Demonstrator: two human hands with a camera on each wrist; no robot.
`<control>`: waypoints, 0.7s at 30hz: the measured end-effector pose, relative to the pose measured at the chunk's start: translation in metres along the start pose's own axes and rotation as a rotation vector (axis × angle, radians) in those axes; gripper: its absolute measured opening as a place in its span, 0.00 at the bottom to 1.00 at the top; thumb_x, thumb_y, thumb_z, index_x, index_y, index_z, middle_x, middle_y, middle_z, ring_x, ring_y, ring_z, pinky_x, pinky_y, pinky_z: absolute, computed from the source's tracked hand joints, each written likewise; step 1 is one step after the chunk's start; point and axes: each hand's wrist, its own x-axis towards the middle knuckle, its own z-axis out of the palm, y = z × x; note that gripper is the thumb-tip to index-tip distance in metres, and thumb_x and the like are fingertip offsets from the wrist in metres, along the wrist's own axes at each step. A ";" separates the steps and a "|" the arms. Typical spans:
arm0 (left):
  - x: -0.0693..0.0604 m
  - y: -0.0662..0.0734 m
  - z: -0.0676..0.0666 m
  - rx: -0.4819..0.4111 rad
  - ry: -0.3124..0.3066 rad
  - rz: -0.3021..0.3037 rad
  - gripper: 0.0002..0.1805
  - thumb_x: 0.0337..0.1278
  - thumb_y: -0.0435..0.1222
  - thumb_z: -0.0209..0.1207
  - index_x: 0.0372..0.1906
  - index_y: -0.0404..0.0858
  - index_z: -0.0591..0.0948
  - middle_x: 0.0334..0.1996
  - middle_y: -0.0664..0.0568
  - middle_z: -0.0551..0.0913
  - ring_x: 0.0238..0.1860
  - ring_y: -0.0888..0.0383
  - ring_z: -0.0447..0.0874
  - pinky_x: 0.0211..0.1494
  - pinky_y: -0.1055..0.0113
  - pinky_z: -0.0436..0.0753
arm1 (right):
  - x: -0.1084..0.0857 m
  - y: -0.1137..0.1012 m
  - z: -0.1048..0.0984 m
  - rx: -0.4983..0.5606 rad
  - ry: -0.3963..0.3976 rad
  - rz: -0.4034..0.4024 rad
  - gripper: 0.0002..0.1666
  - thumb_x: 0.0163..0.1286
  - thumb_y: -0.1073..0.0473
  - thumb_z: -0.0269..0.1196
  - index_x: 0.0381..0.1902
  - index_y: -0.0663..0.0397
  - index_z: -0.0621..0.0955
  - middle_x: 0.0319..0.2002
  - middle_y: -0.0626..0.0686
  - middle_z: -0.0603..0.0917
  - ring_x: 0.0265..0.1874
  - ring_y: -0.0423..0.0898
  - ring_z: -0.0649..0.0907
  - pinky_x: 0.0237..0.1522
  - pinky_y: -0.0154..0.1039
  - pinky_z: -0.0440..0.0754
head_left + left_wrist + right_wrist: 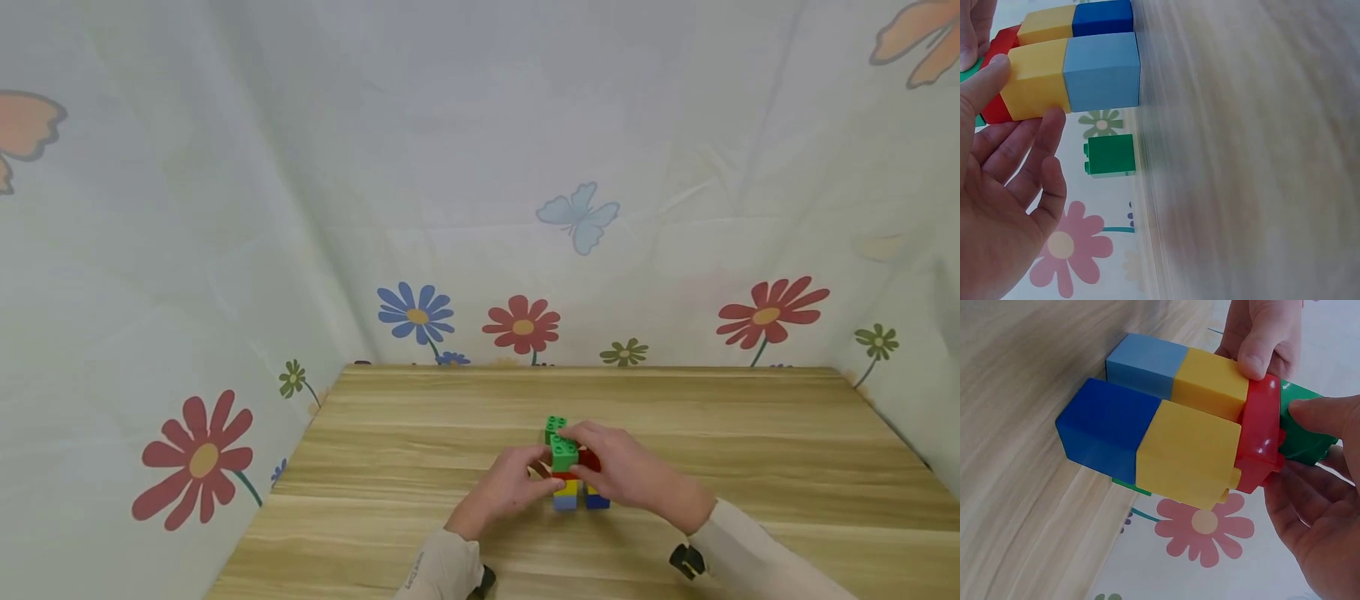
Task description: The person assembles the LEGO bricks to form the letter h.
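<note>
Two short columns of toy bricks stand side by side. One has a yellow brick (1038,78) over a light blue brick (1102,72), the other a yellow brick (1188,453) over a dark blue brick (1107,431). A red brick (1261,419) lies across their tops; whether it is fully seated cannot be told. My right hand (630,471) pinches a green brick (565,454) on top of the red one. With thumb and fingers on opposite sides, my left hand (506,482) holds the light blue column near its yellow brick.
A second green brick (1111,154) stands by itself on the wooden table (420,417), just behind the columns. Beyond the table's far edge hangs a pale cloth (465,167) printed with flowers and butterflies, which also lines the sides.
</note>
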 end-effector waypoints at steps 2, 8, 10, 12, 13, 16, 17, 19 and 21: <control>-0.001 0.000 0.000 -0.003 0.004 0.000 0.14 0.58 0.45 0.62 0.48 0.48 0.81 0.42 0.66 0.81 0.40 0.67 0.78 0.44 0.71 0.77 | 0.000 0.001 0.001 -0.005 0.007 -0.016 0.28 0.60 0.58 0.69 0.57 0.55 0.75 0.50 0.48 0.78 0.42 0.40 0.79 0.45 0.36 0.80; -0.001 -0.001 0.001 0.000 0.012 0.007 0.14 0.59 0.45 0.62 0.48 0.49 0.80 0.42 0.66 0.81 0.40 0.68 0.78 0.43 0.71 0.77 | 0.001 0.002 0.001 -0.009 0.011 -0.035 0.27 0.60 0.58 0.69 0.56 0.55 0.75 0.49 0.48 0.79 0.41 0.40 0.79 0.45 0.36 0.80; -0.001 -0.001 0.001 0.001 0.012 0.009 0.13 0.59 0.45 0.62 0.48 0.49 0.81 0.41 0.66 0.81 0.40 0.68 0.78 0.43 0.71 0.77 | 0.001 0.001 0.001 -0.006 0.008 -0.030 0.27 0.60 0.58 0.69 0.56 0.56 0.75 0.49 0.48 0.79 0.42 0.40 0.79 0.45 0.36 0.80; -0.001 0.000 0.000 0.001 0.012 0.012 0.13 0.59 0.45 0.62 0.48 0.49 0.81 0.41 0.66 0.81 0.40 0.68 0.78 0.43 0.70 0.77 | 0.001 0.001 0.000 -0.004 0.006 -0.024 0.27 0.60 0.58 0.69 0.56 0.56 0.75 0.49 0.48 0.79 0.42 0.40 0.79 0.45 0.37 0.80; -0.001 0.000 0.000 0.003 0.011 0.012 0.13 0.59 0.45 0.62 0.48 0.49 0.81 0.41 0.67 0.81 0.40 0.68 0.78 0.43 0.70 0.77 | 0.002 0.001 0.000 -0.001 0.005 -0.024 0.27 0.60 0.59 0.69 0.56 0.56 0.75 0.49 0.49 0.79 0.42 0.40 0.79 0.45 0.37 0.80; -0.001 0.000 -0.001 0.005 0.005 0.019 0.13 0.59 0.45 0.62 0.48 0.48 0.81 0.41 0.67 0.81 0.39 0.67 0.78 0.44 0.70 0.78 | 0.001 0.001 -0.001 0.009 -0.003 -0.018 0.27 0.60 0.59 0.68 0.56 0.56 0.75 0.49 0.49 0.79 0.42 0.40 0.79 0.44 0.37 0.80; -0.001 0.000 -0.001 0.006 0.003 0.020 0.13 0.59 0.45 0.62 0.48 0.48 0.81 0.41 0.67 0.81 0.39 0.67 0.78 0.44 0.70 0.78 | 0.001 0.001 -0.001 0.010 -0.007 -0.016 0.27 0.60 0.59 0.68 0.57 0.57 0.74 0.49 0.49 0.79 0.42 0.40 0.79 0.44 0.37 0.80; 0.000 -0.001 -0.001 0.005 -0.003 0.019 0.14 0.58 0.45 0.62 0.48 0.48 0.81 0.41 0.67 0.81 0.39 0.68 0.78 0.44 0.70 0.78 | 0.002 0.001 -0.001 0.013 -0.013 -0.015 0.27 0.60 0.59 0.68 0.57 0.56 0.74 0.49 0.49 0.78 0.43 0.40 0.79 0.44 0.37 0.80; 0.000 -0.001 -0.001 0.007 -0.004 0.020 0.14 0.59 0.45 0.62 0.48 0.48 0.81 0.41 0.67 0.81 0.40 0.68 0.78 0.44 0.70 0.78 | 0.002 0.001 -0.001 0.016 -0.015 -0.011 0.28 0.60 0.58 0.68 0.57 0.56 0.74 0.50 0.49 0.78 0.43 0.39 0.79 0.45 0.36 0.80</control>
